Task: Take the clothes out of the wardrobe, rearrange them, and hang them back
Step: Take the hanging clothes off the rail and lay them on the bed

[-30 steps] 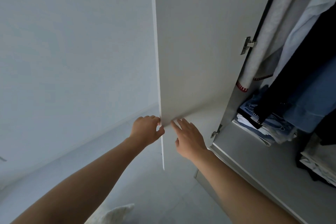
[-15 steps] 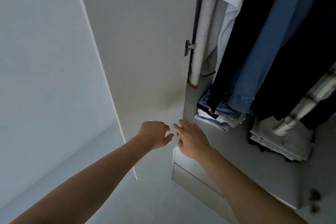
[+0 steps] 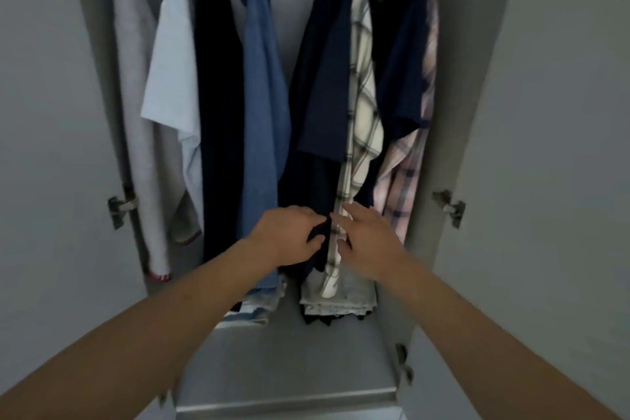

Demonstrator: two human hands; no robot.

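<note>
The wardrobe stands open before me with several garments on hangers: a grey one at far left, a pale blue shirt, a black one, a blue shirt, a navy shirt, a cream plaid shirt, another navy top and a pink plaid shirt. My left hand grips the lower hem of the navy shirt. With fingers spread, my right hand touches the hem of the cream plaid shirt.
Both wardrobe doors are swung open at either side, hinges showing. Folded clothes lie in stacks on the wardrobe floor under the hanging garments.
The left door has gone from half open to fully open, and the view has swung to face the wardrobe. Both hands left the door edge and reached the hanging clothes' hems.
</note>
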